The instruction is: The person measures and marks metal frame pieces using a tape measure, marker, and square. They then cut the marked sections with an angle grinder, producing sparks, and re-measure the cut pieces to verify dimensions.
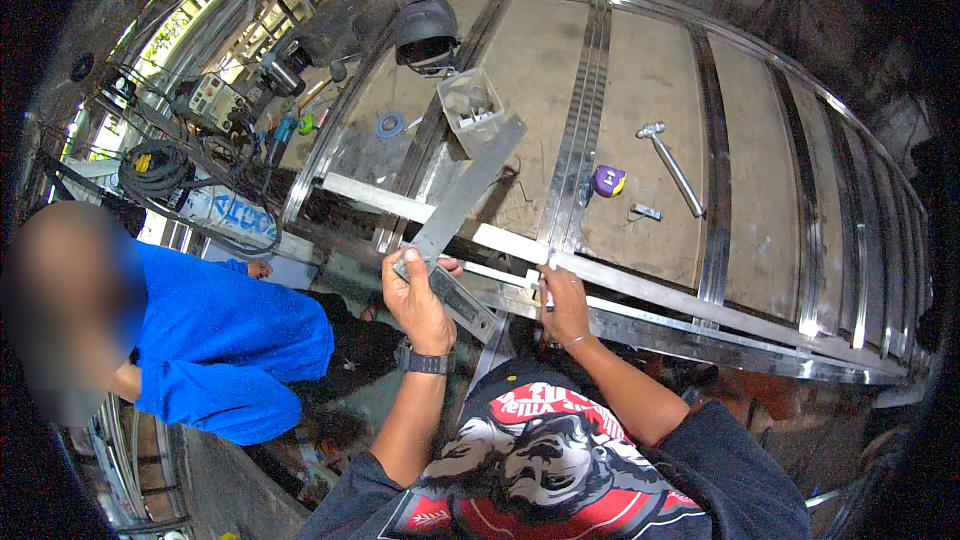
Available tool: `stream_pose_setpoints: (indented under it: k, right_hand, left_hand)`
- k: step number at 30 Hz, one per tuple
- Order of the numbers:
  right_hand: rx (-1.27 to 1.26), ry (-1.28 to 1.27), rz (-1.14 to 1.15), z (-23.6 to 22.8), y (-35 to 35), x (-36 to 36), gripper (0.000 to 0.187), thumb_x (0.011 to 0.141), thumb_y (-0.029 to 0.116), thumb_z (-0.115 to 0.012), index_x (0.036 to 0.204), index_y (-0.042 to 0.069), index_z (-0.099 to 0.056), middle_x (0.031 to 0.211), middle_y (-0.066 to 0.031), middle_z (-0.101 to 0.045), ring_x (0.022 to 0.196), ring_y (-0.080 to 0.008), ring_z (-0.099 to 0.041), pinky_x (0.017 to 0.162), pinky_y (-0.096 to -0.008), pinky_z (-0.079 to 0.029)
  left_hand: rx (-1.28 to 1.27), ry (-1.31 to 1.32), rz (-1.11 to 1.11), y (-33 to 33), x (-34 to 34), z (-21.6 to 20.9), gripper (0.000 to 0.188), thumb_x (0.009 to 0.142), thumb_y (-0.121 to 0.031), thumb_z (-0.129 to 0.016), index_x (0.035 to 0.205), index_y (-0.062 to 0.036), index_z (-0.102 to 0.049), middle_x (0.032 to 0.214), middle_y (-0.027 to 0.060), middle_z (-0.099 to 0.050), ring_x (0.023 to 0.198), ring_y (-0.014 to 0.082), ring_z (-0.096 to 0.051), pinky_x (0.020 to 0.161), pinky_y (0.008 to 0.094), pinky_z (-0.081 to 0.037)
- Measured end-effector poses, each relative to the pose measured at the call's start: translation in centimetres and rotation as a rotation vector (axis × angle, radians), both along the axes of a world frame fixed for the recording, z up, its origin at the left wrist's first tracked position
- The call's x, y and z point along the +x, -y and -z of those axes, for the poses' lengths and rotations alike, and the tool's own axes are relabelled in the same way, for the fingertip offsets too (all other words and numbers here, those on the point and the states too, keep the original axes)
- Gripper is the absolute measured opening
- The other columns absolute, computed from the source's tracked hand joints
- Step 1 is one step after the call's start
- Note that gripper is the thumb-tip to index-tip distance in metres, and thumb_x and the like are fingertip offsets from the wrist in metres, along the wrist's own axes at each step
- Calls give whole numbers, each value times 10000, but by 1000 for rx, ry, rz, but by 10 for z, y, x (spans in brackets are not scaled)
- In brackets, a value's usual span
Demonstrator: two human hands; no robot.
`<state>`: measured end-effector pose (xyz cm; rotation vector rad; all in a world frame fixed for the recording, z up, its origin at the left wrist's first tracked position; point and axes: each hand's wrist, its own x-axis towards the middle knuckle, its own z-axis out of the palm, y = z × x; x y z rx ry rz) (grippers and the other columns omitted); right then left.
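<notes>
In my left hand is a try square, its thumb pressed on the corner where the blade meets the grey stock. The steel blade slants away over a pale metal bar toward a plastic tub. My right hand grips a slim marker, held upright with its upper end beside the long square metal tube. The fingers hide part of the marker, and I cannot tell whether it touches the tube. Both hands are at the near edge of a large metal frame with crosswise rails.
On the framed panel lie a hammer, a purple tape measure, a small metal piece, a clear tub and a welding helmet. At left, a person in blue is close by, near a gas cylinder and coiled cable.
</notes>
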<state>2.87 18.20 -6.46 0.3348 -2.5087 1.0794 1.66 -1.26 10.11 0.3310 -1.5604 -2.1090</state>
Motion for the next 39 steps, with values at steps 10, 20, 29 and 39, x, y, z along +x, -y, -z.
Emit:
stream_pose_setpoints:
  k: [10, 20, 29, 39]
  right_hand:
    - [-343, -50, 265, -73, -55, 77, 343, 975, 40, -595, 1308, -37, -556, 1236, -228, -637, 1160, -363, -624, 1029, -428, -470]
    - [-769, 39, 277, -144, -28, 121, 336, 1033, 174, -582, 1310, -3, -512, 1257, -133, -599, 1147, -204, -573, 1037, -363, -444]
    - [-1084, -173, 609, -135, -83, 86, 313, 1058, 174, -575, 1301, 3, -475, 1271, -157, -607, 1089, -229, -642, 942, -361, -545]
    - [-872, -94, 978, -96, -117, 136, 342, 1078, 171, -530, 1371, 17, -443, 1279, -182, -622, 946, -200, -672, 861, -347, -550]
  left_hand:
    - [153, 129, 236, -51, 54, 26, 266, 1079, -325, -549, 1107, -66, -498, 789, 122, -665, 653, 205, -679, 646, 352, -603]
    - [178, -31, 780, -143, 86, 34, 550, 1073, -463, -501, 1348, 13, -528, 1105, 76, -605, 1019, 123, -581, 926, 294, -476]
    - [-732, -507, 958, -175, 25, 47, 358, 878, -156, -751, 1194, -16, -656, 1183, 195, -578, 1104, 371, -590, 968, 425, -489]
    - [-1388, -652, 1032, -146, -199, 147, 297, 956, -274, -652, 1144, -47, -624, 1121, 212, -544, 1002, 405, -581, 863, 510, -487]
